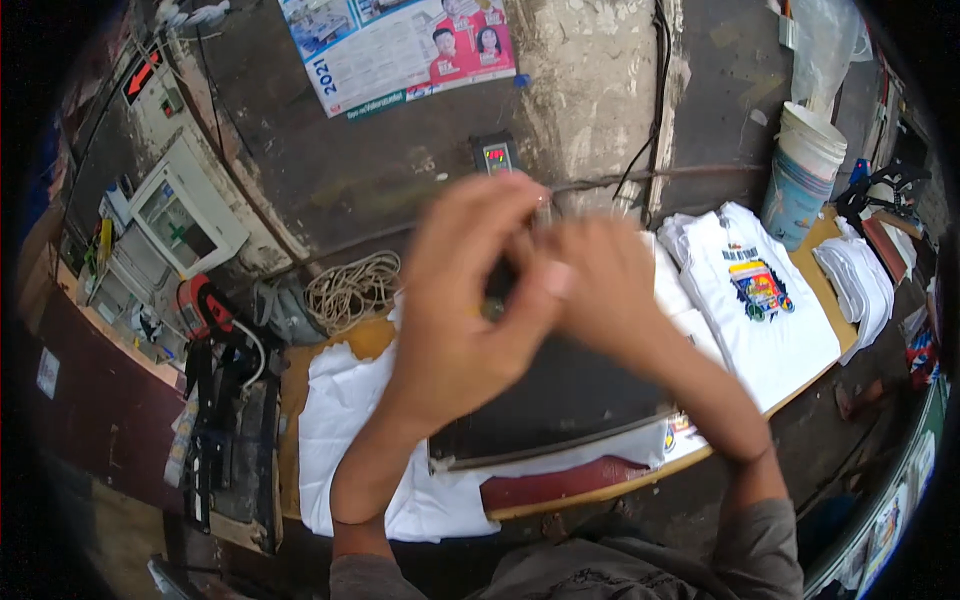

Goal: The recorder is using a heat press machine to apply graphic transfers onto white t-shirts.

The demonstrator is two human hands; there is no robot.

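Both hands meet at the middle of the view, raised over a large dark flat plate [560, 400] that looks like the upper part of a heat press. My left hand [455, 300] is curled, its thumb pointing toward the other hand. Beside it, my right hand [605, 285] has its fingers bent and closed, slightly blurred. Whatever they grip is hidden; a dark part shows between them. Just beyond stands a small black control box [492, 153] with a lit display. A white cloth [345, 440] lies left of the plate, and white fabric shows under its front edge.
At right, a white printed T-shirt [755, 300] lies on the wooden table [830, 285], near folded white cloths [858, 275] and a tall bucket [800, 175]. A coil of rope [352, 290], a red device [203, 305] and black metal equipment [230, 430] stand left. A calendar [400, 50] hangs behind.
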